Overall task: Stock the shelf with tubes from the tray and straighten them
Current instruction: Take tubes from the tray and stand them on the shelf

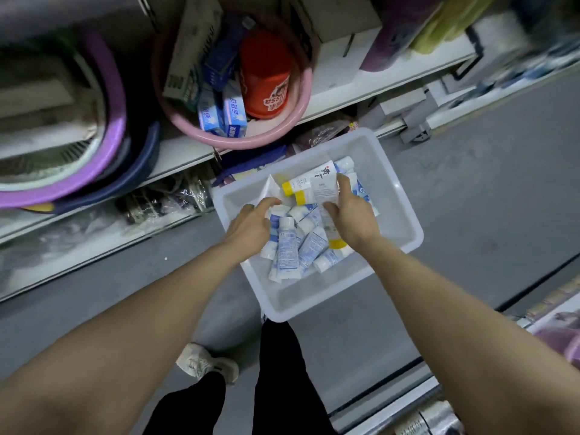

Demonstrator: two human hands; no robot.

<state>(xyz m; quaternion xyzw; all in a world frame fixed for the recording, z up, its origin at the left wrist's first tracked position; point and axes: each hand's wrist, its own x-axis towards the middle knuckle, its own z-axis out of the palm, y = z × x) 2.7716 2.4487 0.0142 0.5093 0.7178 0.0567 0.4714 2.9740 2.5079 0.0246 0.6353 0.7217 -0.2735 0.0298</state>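
A translucent white tray [401,215] sits on the grey floor and holds several loose tubes [309,246], white with blue print and some with yellow caps. My right hand [351,211] grips a long white tube with a yellow cap [323,186], thumb and fingers curled round it. My left hand [251,222] reaches into the tray's left side, fingers curled down over a white tube [270,188]; whether it holds it is unclear. The white shelf [345,80] runs above the tray.
A pink basin [301,105] with boxes and a red cup stands on the shelf. Purple and blue basins [110,146] are stacked at the left. Bagged goods lie under the shelf. My shoe [207,362] and dark trouser legs are below the tray. Another shelf edge lies at the lower right.
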